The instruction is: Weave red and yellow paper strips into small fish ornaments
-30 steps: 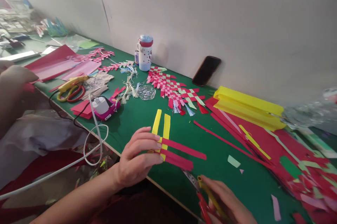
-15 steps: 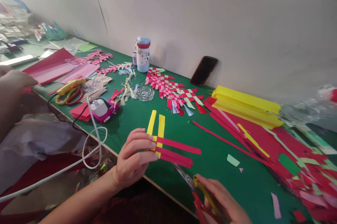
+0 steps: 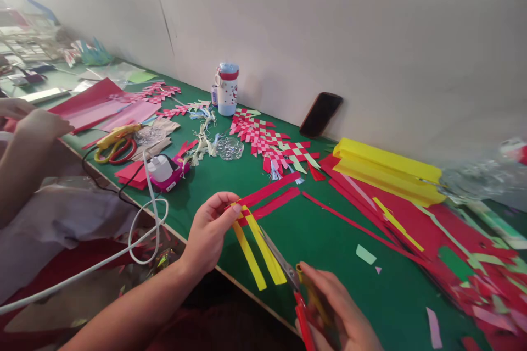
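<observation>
My left hand [image 3: 209, 230] pinches the crossing of interlaced paper strips [image 3: 269, 194] between thumb and fingers. Two red strips stretch away to the upper right, and two yellow strips [image 3: 251, 256] hang toward the table's front edge. In my right hand [image 3: 335, 307] is a pair of scissors [image 3: 290, 274] with red and yellow handles. Its blades point up and left, and their tip lies beside the right-hand yellow strip; I cannot tell if they touch.
Woven red, pink and green paper pieces [image 3: 263, 139] lie beyond my hands, near a water bottle [image 3: 228, 90] and a phone [image 3: 321, 115] against the wall. Yellow paper [image 3: 387, 170] and scraps [image 3: 489, 285] cover the right. Another person's hands [image 3: 39, 123] are at left, near a white cable [image 3: 149, 197].
My left hand has turned the strips over: the yellow ends now point down toward me and the red ends up right. The scissors have moved slightly up and left.
</observation>
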Demonstrator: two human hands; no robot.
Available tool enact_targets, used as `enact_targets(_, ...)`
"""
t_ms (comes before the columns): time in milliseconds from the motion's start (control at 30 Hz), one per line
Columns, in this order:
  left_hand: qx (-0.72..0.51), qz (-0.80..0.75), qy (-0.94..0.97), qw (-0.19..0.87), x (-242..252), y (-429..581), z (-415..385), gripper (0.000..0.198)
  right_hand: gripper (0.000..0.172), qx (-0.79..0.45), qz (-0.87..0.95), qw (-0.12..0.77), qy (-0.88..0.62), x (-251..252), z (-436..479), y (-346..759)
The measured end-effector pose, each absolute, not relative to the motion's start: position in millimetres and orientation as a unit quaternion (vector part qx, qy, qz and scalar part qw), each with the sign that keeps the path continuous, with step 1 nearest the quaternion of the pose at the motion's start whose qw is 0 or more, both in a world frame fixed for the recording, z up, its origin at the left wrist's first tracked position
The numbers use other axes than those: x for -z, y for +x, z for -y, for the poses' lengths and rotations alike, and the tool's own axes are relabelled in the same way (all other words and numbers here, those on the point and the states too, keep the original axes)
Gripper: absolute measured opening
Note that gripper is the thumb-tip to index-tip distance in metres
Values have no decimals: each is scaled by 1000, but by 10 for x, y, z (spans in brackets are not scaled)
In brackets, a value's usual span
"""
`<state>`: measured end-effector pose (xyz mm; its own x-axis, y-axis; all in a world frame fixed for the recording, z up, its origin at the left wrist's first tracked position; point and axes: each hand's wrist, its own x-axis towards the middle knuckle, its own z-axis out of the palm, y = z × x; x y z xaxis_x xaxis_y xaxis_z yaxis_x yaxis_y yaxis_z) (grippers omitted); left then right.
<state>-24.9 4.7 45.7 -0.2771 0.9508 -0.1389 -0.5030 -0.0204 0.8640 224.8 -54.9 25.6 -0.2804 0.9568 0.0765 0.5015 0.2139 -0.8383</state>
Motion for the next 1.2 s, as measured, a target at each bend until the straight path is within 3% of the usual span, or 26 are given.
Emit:
enact_targets(467, -659, -432, 271, 552, -343, -212, -77, 22, 46, -404, 660, 248, -583, -375, 365, 2109)
enact_targets(1200, -625, -401, 179, 645, -405, -145, -76, 31, 46, -484, 614, 258, -567, -399, 326, 2077)
